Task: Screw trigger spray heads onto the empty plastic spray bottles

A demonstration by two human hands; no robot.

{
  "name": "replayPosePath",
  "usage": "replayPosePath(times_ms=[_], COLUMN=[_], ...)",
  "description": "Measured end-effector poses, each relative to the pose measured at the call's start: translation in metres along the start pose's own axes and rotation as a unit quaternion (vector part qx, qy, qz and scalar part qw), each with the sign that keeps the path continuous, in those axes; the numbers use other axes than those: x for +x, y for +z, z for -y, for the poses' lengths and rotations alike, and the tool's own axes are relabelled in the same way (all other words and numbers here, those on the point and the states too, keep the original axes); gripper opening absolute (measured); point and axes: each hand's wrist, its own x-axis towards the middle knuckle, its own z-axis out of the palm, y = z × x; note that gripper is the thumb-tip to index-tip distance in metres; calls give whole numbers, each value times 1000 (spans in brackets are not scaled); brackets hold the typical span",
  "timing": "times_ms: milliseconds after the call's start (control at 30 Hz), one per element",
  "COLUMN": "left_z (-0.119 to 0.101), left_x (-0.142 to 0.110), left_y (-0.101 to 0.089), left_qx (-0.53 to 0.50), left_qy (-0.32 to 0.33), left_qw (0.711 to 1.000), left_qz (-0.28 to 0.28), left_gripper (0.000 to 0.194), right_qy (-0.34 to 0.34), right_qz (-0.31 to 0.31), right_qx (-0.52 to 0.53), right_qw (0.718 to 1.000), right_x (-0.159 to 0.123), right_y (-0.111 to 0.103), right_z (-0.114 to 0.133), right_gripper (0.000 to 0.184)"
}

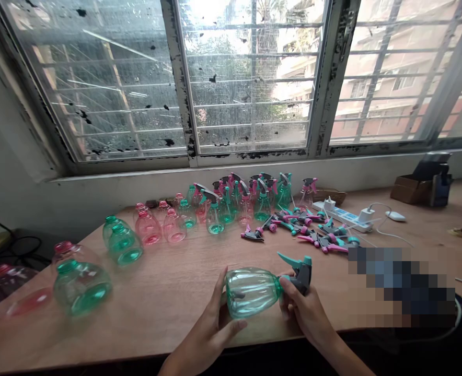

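A clear green spray bottle (250,292) lies sideways in the air over the table's front edge, its base toward the left. My left hand (217,318) wraps around the base end, thumb below and fingers behind. At the neck, my right hand (301,305) grips the grey and teal spray head (302,274), which sits on the bottle's mouth. How tightly the head is joined to the neck I cannot tell. Beyond my hands lies a pile of loose pink, teal and grey spray heads (309,227).
Open green bottles (82,287) and pink bottles (148,227) stand on the wooden table (168,303) to the left. Several bottles with spray heads (262,201) stand near the window wall. A white power strip (344,215), a cardboard box (413,189) and a blurred-out patch (403,287) are at right.
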Motion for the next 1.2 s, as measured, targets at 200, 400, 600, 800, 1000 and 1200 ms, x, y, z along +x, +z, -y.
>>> replayPosePath(times_ms=[200,400,600,800,1000,1200], left_z=[0,-6,-10,-6,5,13], left_x=[1,8,10,8,3,3], left_y=[-1,-2,0,-1,-3,-2], left_qx=[-65,-60,-84,-78,-77,-69], left_qy=[-33,-19,-6,-1,-21,-6], left_qw=[997,998,996,997,997,997], left_qz=[1,-19,-19,-28,-18,-24], left_gripper=[107,90,85,82,95,95], right_qy=[7,-4,-9,-1,-2,7], right_qz=[5,13,30,25,6,-12], right_qx=[-3,7,20,9,27,12], right_qw=[1000,1000,999,1000,1000,1000], right_x=[0,1,-1,-2,0,1], right_y=[0,-3,-5,-2,-1,-2], right_z=[-1,-5,-7,-3,-3,-3], right_gripper=[39,38,35,38,38,39])
